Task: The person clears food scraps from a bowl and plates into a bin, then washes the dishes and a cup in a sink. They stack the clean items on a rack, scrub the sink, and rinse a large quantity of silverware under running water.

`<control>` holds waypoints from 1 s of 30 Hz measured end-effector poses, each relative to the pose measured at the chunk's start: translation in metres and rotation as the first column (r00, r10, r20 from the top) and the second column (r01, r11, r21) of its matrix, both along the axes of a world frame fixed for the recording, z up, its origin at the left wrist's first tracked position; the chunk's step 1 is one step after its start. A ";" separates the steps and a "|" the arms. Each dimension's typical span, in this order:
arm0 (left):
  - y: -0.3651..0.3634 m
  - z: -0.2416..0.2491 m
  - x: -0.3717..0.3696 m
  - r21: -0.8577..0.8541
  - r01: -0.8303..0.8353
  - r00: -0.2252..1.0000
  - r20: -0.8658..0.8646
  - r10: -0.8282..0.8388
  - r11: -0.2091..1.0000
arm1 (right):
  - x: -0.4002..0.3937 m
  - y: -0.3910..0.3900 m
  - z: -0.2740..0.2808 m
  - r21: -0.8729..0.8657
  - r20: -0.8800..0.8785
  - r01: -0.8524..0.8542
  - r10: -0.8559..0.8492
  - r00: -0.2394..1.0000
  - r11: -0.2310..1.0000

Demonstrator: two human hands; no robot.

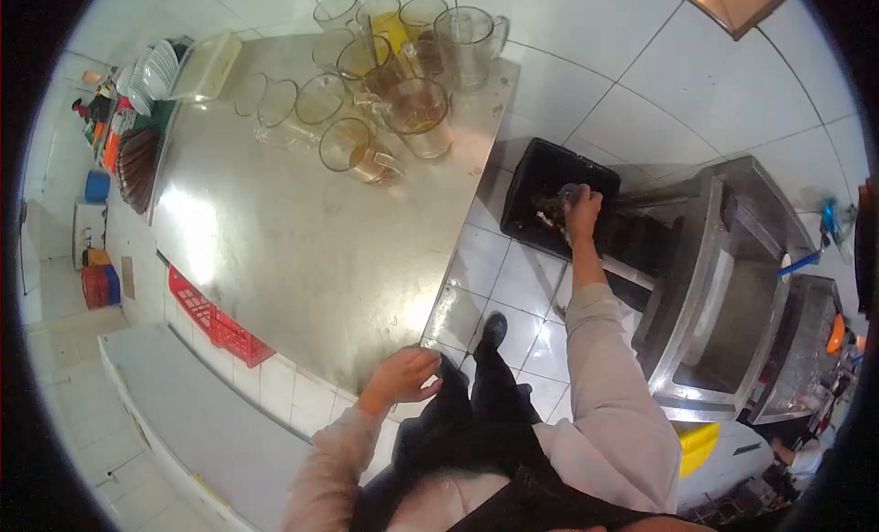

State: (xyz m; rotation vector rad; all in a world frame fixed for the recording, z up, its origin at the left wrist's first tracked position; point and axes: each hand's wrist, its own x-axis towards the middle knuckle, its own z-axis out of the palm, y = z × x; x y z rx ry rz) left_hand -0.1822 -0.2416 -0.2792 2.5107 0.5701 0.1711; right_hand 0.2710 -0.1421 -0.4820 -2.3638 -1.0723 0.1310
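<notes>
My right hand (583, 216) reaches over a black bin (524, 189) on the floor and is closed around what looks like a small clear drinking glass (572, 193). Dark scraps (552, 216) show inside the bin. My left hand (406, 376) hovers by the front corner of the steel table (302, 248), its fingers loosely apart and holding nothing. Several glass mugs (346, 147) stand at the far end of the table, some with brownish residue. One mug (417, 118) has liquid or leftovers in it, and behind it is something yellow (389, 30).
Right of the bin stands a steel sink (719, 312). A clear plastic tray (206, 67) and stacked white dishes (156, 72) are at the far left. Below the table's left side sits a red crate (218, 320), near a white chest-like surface (206, 413). Another person's hand (783, 452) shows at lower right.
</notes>
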 end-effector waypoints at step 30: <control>0.007 0.004 0.001 -0.113 -0.040 0.999 -0.022 0.037 0.993 | -0.002 -0.015 -0.155 -0.428 -0.062 -0.328 0.335 0.940 0.842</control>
